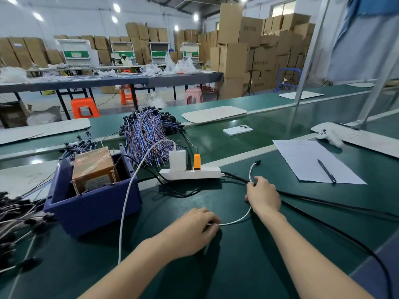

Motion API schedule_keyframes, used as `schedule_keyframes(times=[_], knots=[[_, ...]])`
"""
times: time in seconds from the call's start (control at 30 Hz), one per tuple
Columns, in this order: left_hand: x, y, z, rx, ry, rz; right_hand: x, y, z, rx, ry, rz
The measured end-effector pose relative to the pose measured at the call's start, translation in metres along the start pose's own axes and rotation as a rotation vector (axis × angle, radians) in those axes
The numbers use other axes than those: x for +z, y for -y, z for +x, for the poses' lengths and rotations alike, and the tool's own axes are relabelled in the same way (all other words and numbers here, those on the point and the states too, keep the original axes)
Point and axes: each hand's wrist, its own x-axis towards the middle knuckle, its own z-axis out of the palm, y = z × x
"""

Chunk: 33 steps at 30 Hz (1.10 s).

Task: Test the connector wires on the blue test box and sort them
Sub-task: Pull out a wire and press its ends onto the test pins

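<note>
Connector wire (pixel 236 221) hangs slack just above the green table (pixel 248 266), strung between both hands. The left hand (pixel 199 226) pinches one end under curled fingers, the right hand (pixel 263 197) grips it further along, and its black tip sticks up beyond that hand. Left of them sits the blue test box (pixel 92 203), holding a brown transformer (pixel 92 169) whose label is too blurred to read. A white charger cable (pixel 124 212) runs past the box's right side. Behind stands a white power strip (pixel 190 173) with an orange plug (pixel 197 161). A thick black cable (pixel 323 201) passes behind the right hand. Heaps of wires (pixel 149 134) lie beyond; paper (pixel 302 156) and pen (pixel 326 171) lie to the right.
</note>
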Motion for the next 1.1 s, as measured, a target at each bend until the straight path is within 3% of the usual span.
schedule_keyframes(times=[0.17,0.33,0.5,0.67,0.77,0.97,1.1], knots=[[-0.006,0.000,-0.010,0.018,-0.028,-0.091,-0.003,-0.001,-0.006,-0.065,-0.055,-0.106],[-0.021,0.006,-0.042,-0.007,-0.325,-0.398,0.013,0.012,-0.051,-0.141,-0.146,-0.228],[-0.035,0.031,-0.104,-0.036,-0.772,-0.607,0.045,0.053,-0.125,-0.558,-0.172,0.016],[-0.028,0.068,-0.161,-0.317,-1.112,-0.562,0.084,0.115,-0.193,-0.916,0.039,0.185],[-0.019,0.091,-0.183,-0.491,-1.164,-0.526,0.105,0.138,-0.222,-1.061,0.220,0.174],[-0.020,0.113,-0.192,-0.696,-1.210,-0.442,0.129,0.141,-0.243,-1.253,0.170,0.171],[-0.020,0.121,-0.196,-0.836,-1.124,-0.214,0.134,0.133,-0.243,-1.295,0.287,0.124]])
